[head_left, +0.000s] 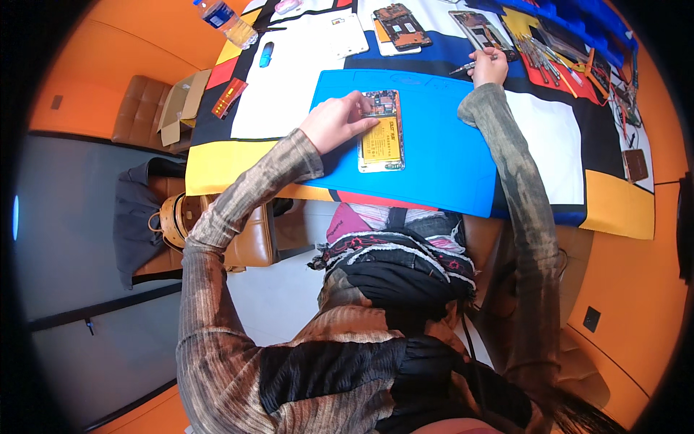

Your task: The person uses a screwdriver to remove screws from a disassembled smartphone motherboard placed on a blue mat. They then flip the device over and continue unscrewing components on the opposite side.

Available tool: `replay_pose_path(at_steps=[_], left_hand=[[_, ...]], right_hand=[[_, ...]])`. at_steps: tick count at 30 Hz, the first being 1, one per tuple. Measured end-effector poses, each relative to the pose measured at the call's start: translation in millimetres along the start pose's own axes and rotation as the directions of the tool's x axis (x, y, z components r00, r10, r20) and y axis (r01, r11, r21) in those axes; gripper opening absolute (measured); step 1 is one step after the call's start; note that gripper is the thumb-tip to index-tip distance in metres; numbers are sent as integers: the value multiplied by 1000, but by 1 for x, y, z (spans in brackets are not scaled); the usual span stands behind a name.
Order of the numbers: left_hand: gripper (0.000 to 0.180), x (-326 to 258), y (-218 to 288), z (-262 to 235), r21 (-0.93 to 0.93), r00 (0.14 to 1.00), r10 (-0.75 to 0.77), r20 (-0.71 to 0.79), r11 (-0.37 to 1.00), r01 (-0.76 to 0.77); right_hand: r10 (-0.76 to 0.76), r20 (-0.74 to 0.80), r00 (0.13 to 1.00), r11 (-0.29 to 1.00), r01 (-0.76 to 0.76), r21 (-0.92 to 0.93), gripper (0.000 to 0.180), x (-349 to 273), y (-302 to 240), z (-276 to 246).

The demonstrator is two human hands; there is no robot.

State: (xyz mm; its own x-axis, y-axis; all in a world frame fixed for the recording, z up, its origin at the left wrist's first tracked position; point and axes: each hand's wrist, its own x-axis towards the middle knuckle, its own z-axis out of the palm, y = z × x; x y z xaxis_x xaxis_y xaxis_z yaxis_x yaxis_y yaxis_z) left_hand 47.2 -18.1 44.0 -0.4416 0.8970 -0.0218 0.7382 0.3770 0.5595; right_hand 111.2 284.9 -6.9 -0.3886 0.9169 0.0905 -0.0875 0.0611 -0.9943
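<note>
An opened phone (381,143) lies on the blue work mat (441,152), its yellow battery and the circuit board above it exposed. My left hand (336,123) reaches over its left edge, with fingers curled and thumb on the board and the battery's upper end. Those fingertips are partly hidden. To the right, beyond the mat's far edge, my right hand (490,66) grips a slim dark screwdriver (465,68), its tip pointing left. Close by that hand lies another opened phone (481,30).
Several tools (542,59) lie on a red patch at the far right, near blue bins (578,22). More phone parts (401,27) and a white phone panel (348,36) lie beyond the mat. A water bottle (225,22) and a blue item (267,54) are at far left.
</note>
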Motion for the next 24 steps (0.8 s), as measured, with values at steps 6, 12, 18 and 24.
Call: replay_pose_path(at_steps=[6,12,18,24], left_hand=[[68,-20,10,5,369,909,414,-50,853,-368],[78,-12,0,11,480,918,395,45,797,-367],[79,-9,-5,9,566,901,425,85,724,-395],[75,-4,-5,11,571,852,508,127,665,-482]], right_hand=[[-1,13,1000,1000,2,-23,25,1,0,-1],[-11,23,1000,1000,11,-19,26,1,1,-2],[-47,28,998,999,48,-20,25,1,3,-2],[-46,63,997,999,47,-17,24,4,5,-3]])
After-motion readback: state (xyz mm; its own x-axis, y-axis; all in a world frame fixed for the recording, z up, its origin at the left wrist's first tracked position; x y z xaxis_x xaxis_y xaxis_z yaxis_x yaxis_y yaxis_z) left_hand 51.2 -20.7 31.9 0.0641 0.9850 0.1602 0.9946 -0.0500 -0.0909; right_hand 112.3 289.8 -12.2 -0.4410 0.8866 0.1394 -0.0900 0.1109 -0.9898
